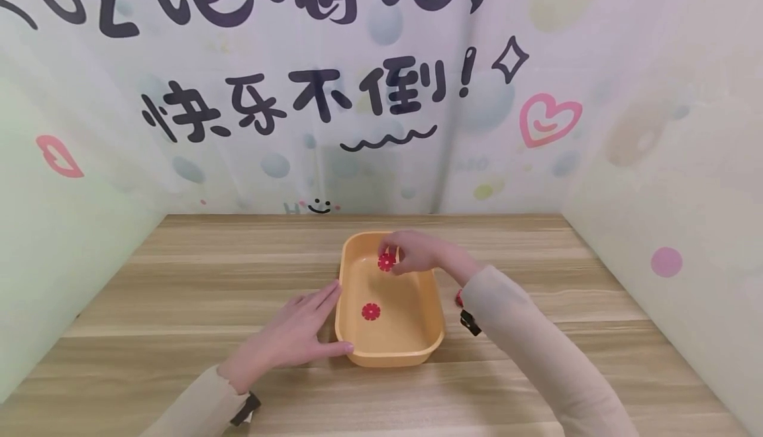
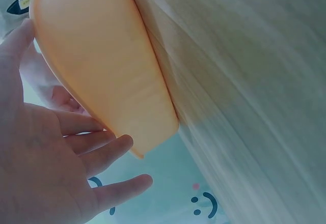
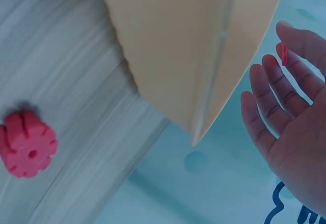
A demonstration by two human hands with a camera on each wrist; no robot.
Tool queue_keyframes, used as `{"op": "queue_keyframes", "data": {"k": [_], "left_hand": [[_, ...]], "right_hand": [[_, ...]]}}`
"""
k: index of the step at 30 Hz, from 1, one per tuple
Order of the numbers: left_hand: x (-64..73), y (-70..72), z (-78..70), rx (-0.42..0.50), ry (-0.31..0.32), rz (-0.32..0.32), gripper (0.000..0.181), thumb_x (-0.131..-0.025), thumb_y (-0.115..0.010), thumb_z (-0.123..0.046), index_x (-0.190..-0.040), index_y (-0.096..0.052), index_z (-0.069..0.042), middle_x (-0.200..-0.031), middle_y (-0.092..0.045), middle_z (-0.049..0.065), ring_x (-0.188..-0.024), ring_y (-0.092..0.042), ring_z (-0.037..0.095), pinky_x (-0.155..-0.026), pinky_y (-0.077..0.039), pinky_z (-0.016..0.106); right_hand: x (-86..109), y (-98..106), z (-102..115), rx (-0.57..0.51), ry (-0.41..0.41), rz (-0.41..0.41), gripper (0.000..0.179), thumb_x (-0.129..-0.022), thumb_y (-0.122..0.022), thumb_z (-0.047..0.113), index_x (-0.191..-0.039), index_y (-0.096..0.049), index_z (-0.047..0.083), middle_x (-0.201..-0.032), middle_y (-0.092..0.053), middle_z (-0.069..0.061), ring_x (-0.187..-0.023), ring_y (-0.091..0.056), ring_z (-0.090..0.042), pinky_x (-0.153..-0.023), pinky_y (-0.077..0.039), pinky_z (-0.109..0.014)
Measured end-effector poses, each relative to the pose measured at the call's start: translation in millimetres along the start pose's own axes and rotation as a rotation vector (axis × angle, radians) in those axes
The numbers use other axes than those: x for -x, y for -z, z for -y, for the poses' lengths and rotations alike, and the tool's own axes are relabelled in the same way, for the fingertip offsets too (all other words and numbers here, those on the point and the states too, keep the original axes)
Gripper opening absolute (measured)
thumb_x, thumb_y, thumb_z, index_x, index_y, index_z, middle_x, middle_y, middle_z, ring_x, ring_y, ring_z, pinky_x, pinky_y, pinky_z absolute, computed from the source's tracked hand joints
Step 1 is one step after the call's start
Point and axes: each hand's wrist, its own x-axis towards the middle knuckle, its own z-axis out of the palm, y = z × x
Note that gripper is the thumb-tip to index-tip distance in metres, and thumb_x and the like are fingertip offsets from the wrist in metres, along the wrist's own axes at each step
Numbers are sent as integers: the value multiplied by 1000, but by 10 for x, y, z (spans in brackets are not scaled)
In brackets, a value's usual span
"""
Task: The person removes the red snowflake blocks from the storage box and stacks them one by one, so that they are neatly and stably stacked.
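An orange oblong tub (image 1: 390,359) stands on the wooden table. One red notched disc (image 1: 371,311) lies flat on its floor. Over the tub's far end, my right hand (image 1: 411,251) pinches a second red notched disc (image 1: 386,262) between thumb and fingertip. In the right wrist view that disc shows as a thin red edge (image 3: 284,54) at the fingertips. My left hand (image 1: 298,331) rests against the tub's left side, thumb at the near left rim and fingers spread fairly straight along the wall. The left wrist view shows those fingers (image 2: 104,155) at the tub's outer wall (image 2: 112,66).
To the right of the tub, partly hidden by the right sleeve, sits a clump of red notched discs (image 1: 459,298), seen larger as a thick stack (image 3: 30,145) in the right wrist view. A printed curtain (image 1: 381,172) hangs behind the table (image 1: 208,271).
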Motion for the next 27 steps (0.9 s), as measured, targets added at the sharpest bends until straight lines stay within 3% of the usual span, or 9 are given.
{"op": "queue_keyframes", "data": {"k": [13,27], "left_hand": [[0,7,-6,-14,-15,-14,96,-73,-46,-69,-139,-24,-2,-143,-20,10,-125,-27,25,-97,-24,46],[-1,5,-6,-21,-20,-14,96,-74,-45,-70,-138,-24,-1,-143,-21,11,-124,-29,25,-96,-25,47]], "right_hand": [[262,-57,-135,12,74,-36,30,-75,-67,10,-103,-56,8,-89,-54,3,-80,-51,-15,-70,-43,-25],[544,-102,-307,1,96,-117,30,-75,-66,10,-104,-57,6,-93,-55,3,-78,-51,-12,-70,-45,-30]]}}
